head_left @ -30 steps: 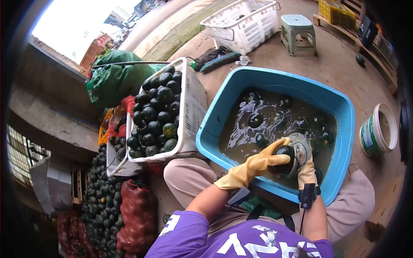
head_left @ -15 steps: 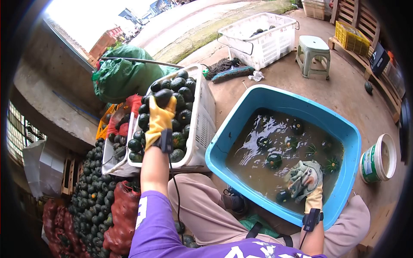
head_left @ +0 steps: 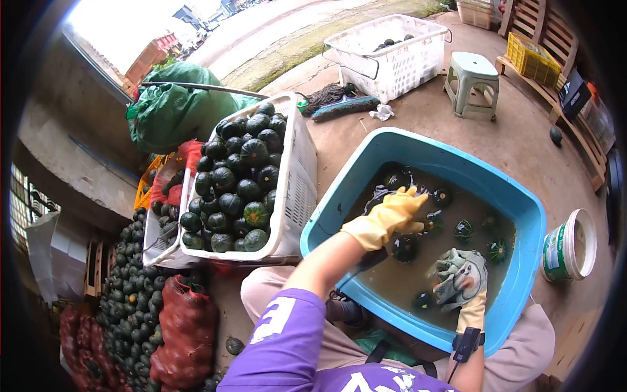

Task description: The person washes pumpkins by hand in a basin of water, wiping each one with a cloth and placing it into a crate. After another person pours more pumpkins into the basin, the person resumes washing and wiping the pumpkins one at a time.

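Well, the left hand reaches over the near edge of the blue tub, close to its near left corner, yellow-gloved fingers loosely stretched out and apart, with no squash visible in them; whether they touch those just under them is unclear. The right hand, in a grey-green cloth glove, sits low towards the near right corner; its fingers look bent, but I cannot tell what they hold. Dark green squashes lie in the murky water, mostly between the hands and the far edge; one rests just beside the right hand, another near the right edge. Bare floor opens beyond the far edge, up to the stool; room is tight elsewhere, the heaped white crate close by the left edge, the bucket just beside the right.
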{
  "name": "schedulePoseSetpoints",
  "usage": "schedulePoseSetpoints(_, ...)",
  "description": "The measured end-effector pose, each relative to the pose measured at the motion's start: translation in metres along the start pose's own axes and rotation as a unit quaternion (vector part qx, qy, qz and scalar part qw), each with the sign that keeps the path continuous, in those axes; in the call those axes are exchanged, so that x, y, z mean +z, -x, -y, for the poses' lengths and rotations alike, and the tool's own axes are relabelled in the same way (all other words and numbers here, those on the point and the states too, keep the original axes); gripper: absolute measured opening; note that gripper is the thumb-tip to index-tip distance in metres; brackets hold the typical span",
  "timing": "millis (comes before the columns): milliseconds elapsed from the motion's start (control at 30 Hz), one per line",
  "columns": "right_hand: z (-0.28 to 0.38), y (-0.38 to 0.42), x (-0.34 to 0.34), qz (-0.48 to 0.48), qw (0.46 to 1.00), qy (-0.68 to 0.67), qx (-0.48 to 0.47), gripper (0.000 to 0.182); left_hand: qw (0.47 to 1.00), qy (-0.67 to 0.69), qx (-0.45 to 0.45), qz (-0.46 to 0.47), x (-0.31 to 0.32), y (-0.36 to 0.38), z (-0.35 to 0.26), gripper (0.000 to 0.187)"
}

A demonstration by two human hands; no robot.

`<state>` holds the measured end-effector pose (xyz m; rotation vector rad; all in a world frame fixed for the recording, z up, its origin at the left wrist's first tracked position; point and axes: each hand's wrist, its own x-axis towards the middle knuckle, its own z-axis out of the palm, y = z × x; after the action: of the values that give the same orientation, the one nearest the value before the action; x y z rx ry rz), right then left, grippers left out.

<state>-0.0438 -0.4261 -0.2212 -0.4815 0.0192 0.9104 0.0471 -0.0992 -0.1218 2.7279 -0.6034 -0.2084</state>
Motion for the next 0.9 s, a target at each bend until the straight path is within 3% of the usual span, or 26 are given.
schedulePoseSetpoints(33, -0.002, -0.001, 0.0, -0.06, 0.998, 0.015, -0.015, 0.042, 0.997, 0.016, -0.044, 0.056, 0.005, -0.001, -0.007, 0.081)
schedulePoseSetpoints(67, -0.002, -0.003, 0.005, -0.049, 0.998, 0.016, -0.036, 0.037, 0.99, 0.033, -0.087, 0.11, 0.01, -0.004, -0.013, 0.08)
schedulePoseSetpoints(133, -0.001, -0.005, 0.006, -0.077, 0.996, -0.026, -0.042, 0.035, 0.991, 0.023, -0.094, 0.097, 0.055, -0.002, 0.005, 0.065)
schedulePoseSetpoints(200, -0.005, -0.007, -0.005, -0.117, 0.99, -0.072, -0.031, 0.036, 0.969, -0.003, -0.134, 0.206, 0.062, -0.002, 0.013, 0.054)
schedulePoseSetpoints(233, -0.016, -0.008, -0.013, -0.138, 0.986, -0.011, -0.096, 0.038, 0.957, -0.021, -0.157, 0.242, 0.076, 0.004, 0.026, 0.053)
schedulePoseSetpoints(300, -0.028, -0.02, -0.054, -0.063, 0.973, 0.141, -0.174, 0.045, 0.936, -0.045, -0.198, 0.287, 0.093, 0.022, 0.054, 0.051)
schedulePoseSetpoints(333, -0.027, -0.019, -0.051, -0.063, 0.973, 0.14, -0.172, 0.045, 0.927, -0.051, -0.214, 0.302, 0.098, 0.031, 0.064, 0.051)
schedulePoseSetpoints(400, -0.024, -0.018, -0.023, -0.106, 0.986, -0.018, -0.128, 0.044, 0.915, -0.052, -0.235, 0.323, 0.101, 0.049, 0.076, 0.049)
schedulePoseSetpoints(467, -0.022, -0.017, 0.008, -0.134, 0.972, 0.1, -0.167, 0.042, 0.908, -0.042, -0.243, 0.338, 0.097, 0.062, 0.078, 0.047)
schedulePoseSetpoints(533, -0.014, -0.021, 0.034, -0.175, 0.976, -0.017, -0.132, 0.037, 0.91, -0.018, -0.24, 0.338, 0.09, 0.068, 0.069, 0.046)
schedulePoseSetpoints(567, -0.012, -0.024, 0.029, -0.14, 0.983, -0.016, -0.119, 0.033, 0.911, 0.001, -0.237, 0.337, 0.084, 0.072, 0.063, 0.045)
schedulePoseSetpoints(667, -0.01, -0.027, 0.034, -0.16, 0.982, -0.001, -0.102, 0.029, 0.917, 0.075, -0.218, 0.326, 0.064, 0.073, 0.034, 0.043)
schedulePoseSetpoints(700, -0.017, -0.038, -0.045, 0.063, 0.996, -0.036, -0.058, 0.041, 0.917, 0.105, -0.211, 0.321, 0.056, 0.074, 0.022, 0.042)
schedulePoseSetpoints(733, -0.019, -0.033, -0.036, -0.017, 0.997, -0.008, -0.077, 0.036, 0.917, 0.131, -0.201, 0.319, 0.052, 0.073, 0.009, 0.042)
schedulePoseSetpoints(800, -0.014, -0.031, -0.015, 0.0, 0.996, -0.004, -0.094, 0.033, 0.915, 0.17, -0.176, 0.321, 0.05, 0.071, -0.019, 0.041)
schedulePoseSetpoints(867, -0.015, -0.028, 0.002, -0.092, 0.966, 0.157, -0.186, 0.031, 0.917, 0.172, -0.153, 0.324, 0.053, 0.066, -0.043, 0.04)
schedulePoseSetpoints(900, -0.012, -0.035, -0.01, -0.048, 0.983, 0.094, -0.152, 0.032, 0.92, 0.161, -0.145, 0.327, 0.056, 0.062, -0.053, 0.039)
